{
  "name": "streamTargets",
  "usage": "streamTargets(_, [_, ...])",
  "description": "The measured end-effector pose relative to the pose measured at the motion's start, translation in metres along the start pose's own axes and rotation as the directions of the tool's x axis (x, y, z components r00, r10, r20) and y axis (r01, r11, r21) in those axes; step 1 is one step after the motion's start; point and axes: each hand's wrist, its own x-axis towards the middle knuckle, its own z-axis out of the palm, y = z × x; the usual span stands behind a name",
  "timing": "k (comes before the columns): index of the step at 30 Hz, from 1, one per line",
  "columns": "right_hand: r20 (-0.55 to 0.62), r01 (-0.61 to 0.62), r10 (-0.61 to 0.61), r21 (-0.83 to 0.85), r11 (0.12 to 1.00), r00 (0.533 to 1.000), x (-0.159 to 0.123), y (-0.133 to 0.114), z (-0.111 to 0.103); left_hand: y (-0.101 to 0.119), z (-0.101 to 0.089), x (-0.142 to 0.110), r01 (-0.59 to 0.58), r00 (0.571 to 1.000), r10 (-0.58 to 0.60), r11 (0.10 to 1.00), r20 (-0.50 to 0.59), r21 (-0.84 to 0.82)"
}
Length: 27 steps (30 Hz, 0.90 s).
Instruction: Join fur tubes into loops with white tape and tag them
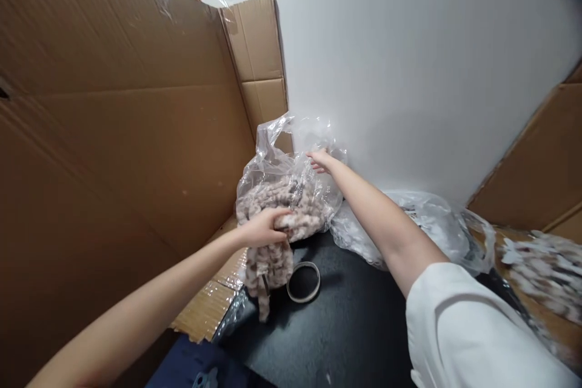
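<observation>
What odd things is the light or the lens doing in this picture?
Head view: white glints speckle the clear plastic bag; a faint shadow dims the pale wall beside it; a dull sheen lies on the black tabletop; the top right corner darkens; the near white sleeve looks stretched, probably by a wide lens.

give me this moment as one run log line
left hand: at furry item | right hand: at clear plastic bag | ring: on black surface

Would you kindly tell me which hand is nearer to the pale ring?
Left: the left hand is beyond the pale ring, at the fluffy material; the right hand is farther beyond, at the clear bag.
</observation>
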Motion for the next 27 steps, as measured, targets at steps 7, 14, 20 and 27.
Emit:
streamTargets(7, [-0.081, 0.202, -0.254, -0.401, 0.893, 0.964, -0.065, 0.028, -0.034, -0.049, 0.066, -0.011, -0.007, 0.996, -0.002, 0.994, -0.086, -0.11])
streamTargets(14, [0.342, 0.503, -0.381, -0.422, 0.754, 0.859, -0.163, 0.081, -0.039, -0.02, 0.048, -0.001, -0.03, 0.978, -0.026, 0.964, -0.206, -0.264])
streamTargets(20, [0.357, 0.403, -0.277, -0.35, 0.846, 0.892, -0.195, 0.124, -0.028, 0.006, 0.032, 0.014, 0.058, 0.974, -0.172, 0.816, -0.146, -0.575])
streamTargets(27, [0.265, 0.314, -0.293, -0.039, 0.949, 0.919, -0.222, 0.142, 0.026, 0.055, 0.019, 0.017, 0.081, 0.975, -0.21, 0.641, -0.074, -0.764])
